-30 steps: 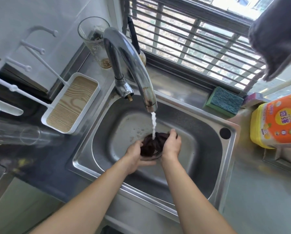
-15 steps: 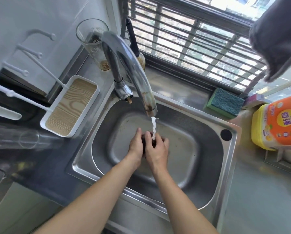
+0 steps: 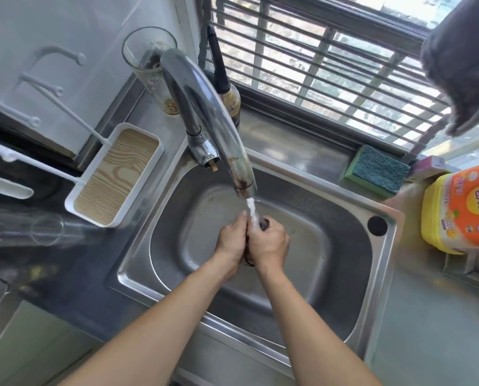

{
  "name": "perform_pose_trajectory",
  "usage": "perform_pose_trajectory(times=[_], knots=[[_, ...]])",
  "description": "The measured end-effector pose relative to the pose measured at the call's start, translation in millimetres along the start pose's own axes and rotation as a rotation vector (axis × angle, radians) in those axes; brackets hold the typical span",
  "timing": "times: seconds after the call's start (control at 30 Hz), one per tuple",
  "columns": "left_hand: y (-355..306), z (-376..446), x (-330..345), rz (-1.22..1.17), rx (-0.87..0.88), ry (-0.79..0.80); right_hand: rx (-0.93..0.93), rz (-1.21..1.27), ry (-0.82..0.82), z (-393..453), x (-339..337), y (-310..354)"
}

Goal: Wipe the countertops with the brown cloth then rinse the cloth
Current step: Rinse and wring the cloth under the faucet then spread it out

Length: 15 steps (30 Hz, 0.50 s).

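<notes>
- Two hands, pressed together over the middle of the sink [image 3: 383, 277]: left hand [image 3: 231, 240] and right hand [image 3: 269, 240], each clenched around the brown cloth [image 3: 264, 222], which is bunched between the palms so that only dark slivers show at top and bottom. Judged purpose: squeezing it under the flow to rinse it.
- One water stream [image 3: 251, 210], falling from the faucet [image 3: 205, 112] spout onto the cloth where the fingers meet; the hands sit directly beneath so the runoff lands in the basin.
- One drinking glass [image 3: 149, 65], upright behind the faucet, with brown residue at its base.
- One white tray with wood-grain floor [image 3: 116, 174], on the counter left of the sink, well apart from the splash.
- One green-and-blue sponge [image 3: 377, 171], lying on the ledge behind the sink, within reach.
- One yellow and orange container [image 3: 461, 207], standing right of the sink.
- One grey cloth [image 3: 461, 59], hanging at upper right before the window.
</notes>
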<state>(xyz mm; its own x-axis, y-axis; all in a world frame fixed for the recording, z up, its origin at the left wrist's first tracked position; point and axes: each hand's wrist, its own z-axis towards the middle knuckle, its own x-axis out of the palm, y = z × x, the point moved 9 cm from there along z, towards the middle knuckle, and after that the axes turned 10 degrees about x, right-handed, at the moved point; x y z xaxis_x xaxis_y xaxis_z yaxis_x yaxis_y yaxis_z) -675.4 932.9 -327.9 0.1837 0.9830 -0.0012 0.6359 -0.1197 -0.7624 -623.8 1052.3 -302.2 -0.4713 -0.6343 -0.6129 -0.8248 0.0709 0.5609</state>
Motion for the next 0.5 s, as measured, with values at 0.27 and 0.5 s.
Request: perform_pose_trajectory(times=[0.27, 0.5], knots=[[20, 10, -49, -0.144, -0.116, -0.386, 0.175, 0.525, 0.049, -3, 5, -11], [15, -5, -9, -0.21, -0.236, -0.058, 0.003, 0.206, 0.249, -18, 37, -4]])
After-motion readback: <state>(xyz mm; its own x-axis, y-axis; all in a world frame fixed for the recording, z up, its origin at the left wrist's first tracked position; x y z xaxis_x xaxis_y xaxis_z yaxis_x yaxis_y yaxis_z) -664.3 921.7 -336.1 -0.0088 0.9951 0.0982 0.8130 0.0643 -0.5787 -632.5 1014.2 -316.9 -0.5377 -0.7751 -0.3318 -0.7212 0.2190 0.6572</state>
